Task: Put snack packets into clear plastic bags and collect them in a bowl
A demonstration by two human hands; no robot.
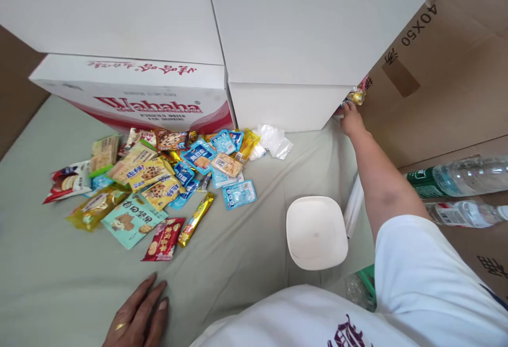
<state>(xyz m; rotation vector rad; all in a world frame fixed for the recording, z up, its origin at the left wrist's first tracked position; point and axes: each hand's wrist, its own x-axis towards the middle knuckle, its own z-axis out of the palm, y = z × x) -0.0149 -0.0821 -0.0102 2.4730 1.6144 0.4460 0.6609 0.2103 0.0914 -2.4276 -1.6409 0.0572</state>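
Observation:
My left hand [137, 312] lies flat on the grey-green cloth [238, 262], fingers extended and holding nothing. Just beyond its fingertips is a red snack packet [163, 239], part of a loose pile with a yellow stick wrapper [196, 220], a teal squirrel pouch [133, 220] and several blue sachets [240, 194]. At the far right my right hand [351, 118] reaches beside the lower white box [286, 106]. Its fingertips are at some shiny coloured wrappers [357, 96] between box and cardboard. The box edge partly hides those fingers, so their grip is unclear.
A white Wahaha carton [151, 104] and larger white boxes [297, 24] line the back. An unfilled white square dish [316, 233] sits near my body, beside a clear roll [354, 204]. Crumpled plastic [274, 142], bottles [472, 176] and brown cardboard [440, 72] are also around.

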